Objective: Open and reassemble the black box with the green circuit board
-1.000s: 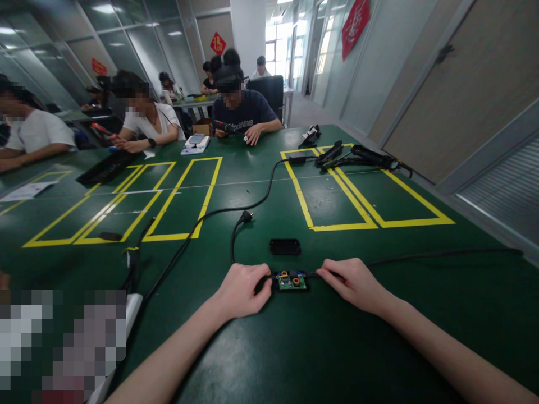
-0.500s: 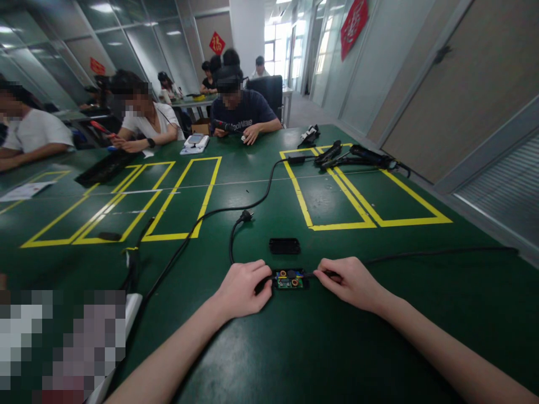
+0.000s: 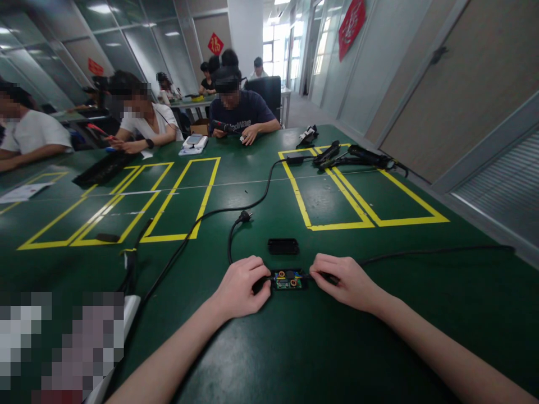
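Observation:
A small circuit board with two copper-ringed coils lies in an open black case on the green table. At the case's left end, my left hand is closed around the black cable, with thumb and fingertips against the case edge. My right hand pinches the black cable just beyond the case's right end. A black case cover, hollow side up, rests just behind the board. Past my left hand, a power plug on a short length of cable lies on the table.
A longer black cable winds across the table to black parts at the back right. Yellow tape rectangles mark the tabletop. A white-edged object, partly blurred, is at the near left. Several people sit across the table, one in a navy shirt.
My right hand has come slightly left, nearer the case's end. My left hand has shifted a little at the cable, and the whole view has drifted slightly.

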Demonstrator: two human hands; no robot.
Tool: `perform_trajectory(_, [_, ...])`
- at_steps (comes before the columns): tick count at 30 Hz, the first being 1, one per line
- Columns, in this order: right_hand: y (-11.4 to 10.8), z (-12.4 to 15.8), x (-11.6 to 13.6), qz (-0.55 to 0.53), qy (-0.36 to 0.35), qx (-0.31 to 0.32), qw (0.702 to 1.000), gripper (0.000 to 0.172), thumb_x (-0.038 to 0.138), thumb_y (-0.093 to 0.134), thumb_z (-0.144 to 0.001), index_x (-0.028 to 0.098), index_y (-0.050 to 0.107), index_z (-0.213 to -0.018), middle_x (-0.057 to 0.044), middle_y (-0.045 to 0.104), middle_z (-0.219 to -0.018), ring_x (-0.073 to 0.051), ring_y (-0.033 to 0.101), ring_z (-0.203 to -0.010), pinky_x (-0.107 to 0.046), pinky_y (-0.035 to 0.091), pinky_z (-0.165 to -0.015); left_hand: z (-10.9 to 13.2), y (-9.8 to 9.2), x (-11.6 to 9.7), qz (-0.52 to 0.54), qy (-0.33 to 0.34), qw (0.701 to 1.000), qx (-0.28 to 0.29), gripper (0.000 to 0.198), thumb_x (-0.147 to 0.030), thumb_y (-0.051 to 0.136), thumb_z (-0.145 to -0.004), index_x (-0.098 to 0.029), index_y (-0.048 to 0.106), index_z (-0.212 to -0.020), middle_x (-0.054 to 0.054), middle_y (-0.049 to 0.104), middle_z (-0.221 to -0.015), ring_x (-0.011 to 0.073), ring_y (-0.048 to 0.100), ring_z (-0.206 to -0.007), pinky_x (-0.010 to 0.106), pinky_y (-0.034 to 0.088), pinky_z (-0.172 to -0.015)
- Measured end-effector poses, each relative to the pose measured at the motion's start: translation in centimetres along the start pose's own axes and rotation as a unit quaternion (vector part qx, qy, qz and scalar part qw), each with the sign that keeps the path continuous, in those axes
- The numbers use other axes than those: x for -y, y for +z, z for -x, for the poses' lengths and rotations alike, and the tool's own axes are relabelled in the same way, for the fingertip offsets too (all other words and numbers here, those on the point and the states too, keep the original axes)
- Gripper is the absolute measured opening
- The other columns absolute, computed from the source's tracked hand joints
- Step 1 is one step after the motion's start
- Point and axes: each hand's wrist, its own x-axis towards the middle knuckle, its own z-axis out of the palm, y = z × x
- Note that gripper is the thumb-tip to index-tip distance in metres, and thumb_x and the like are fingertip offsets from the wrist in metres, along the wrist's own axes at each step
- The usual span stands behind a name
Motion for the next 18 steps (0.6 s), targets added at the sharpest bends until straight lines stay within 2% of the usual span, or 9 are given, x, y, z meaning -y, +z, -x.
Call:
perform_trajectory(4, [0.27, -0.22, 0.10, 0.038, -0.025, -0.016, 0.999, 0.028, 0.020, 0.051, -0.104, 0.019, 0.071, -0.085, -0.006, 0.070, -0.084, -0.016, 0.065, -0.073, -0.028, 0.050, -0.066, -0.11, 0.03, 0.10, 0.003, -0.006, 1.000, 0.002, 0.025, -0.018, 0.049, -0.099, -0.019, 0.066, -0.081, 0.004, 0.064, -0.077, 0.0178, 0.060, -0.073, 0.030, 0.048, -0.066])
perform_trajectory(9, [0.33, -0.61, 0.41, 0.049, -0.042, -0.020, 0.998, 0.031, 0.021, 0.049, -0.105, 0.019, 0.071, -0.083, -0.008, 0.071, -0.087, -0.019, 0.065, -0.078, -0.033, 0.051, -0.071, -0.06, 0.12, 0.28, 0.034, -0.014, 0.999, -0.009, 0.023, -0.018, 0.052, -0.098, -0.019, 0.066, -0.081, 0.003, 0.064, -0.077, 0.0174, 0.061, -0.073, 0.029, 0.046, -0.066])
perform_trajectory(14, [0.25, -0.56, 0.45, -0.012, -0.003, -0.005, 1.000, 0.033, 0.028, 0.048, -0.107, 0.020, 0.070, -0.085, -0.007, 0.070, -0.086, -0.019, 0.066, -0.080, -0.033, 0.052, -0.072, -0.05, 0.09, 0.45, 0.086, -0.052, 0.995, -0.003, 0.018, -0.019, 0.056, -0.097, -0.019, 0.067, -0.082, 0.002, 0.063, -0.078, 0.0164, 0.061, -0.073, 0.027, 0.045, -0.065])
perform_trajectory(18, [0.21, -0.45, 0.44, -0.064, 0.047, 0.016, 0.997, 0.036, 0.036, 0.048, -0.108, 0.020, 0.069, -0.083, -0.007, 0.069, -0.087, -0.018, 0.065, -0.078, -0.031, 0.052, -0.070, -0.13, 0.03, 0.43, 0.075, -0.065, 0.995, 0.018, 0.018, -0.022, 0.057, -0.098, -0.020, 0.066, -0.082, 0.001, 0.063, -0.075, 0.0169, 0.059, -0.071, 0.029, 0.044, -0.066])
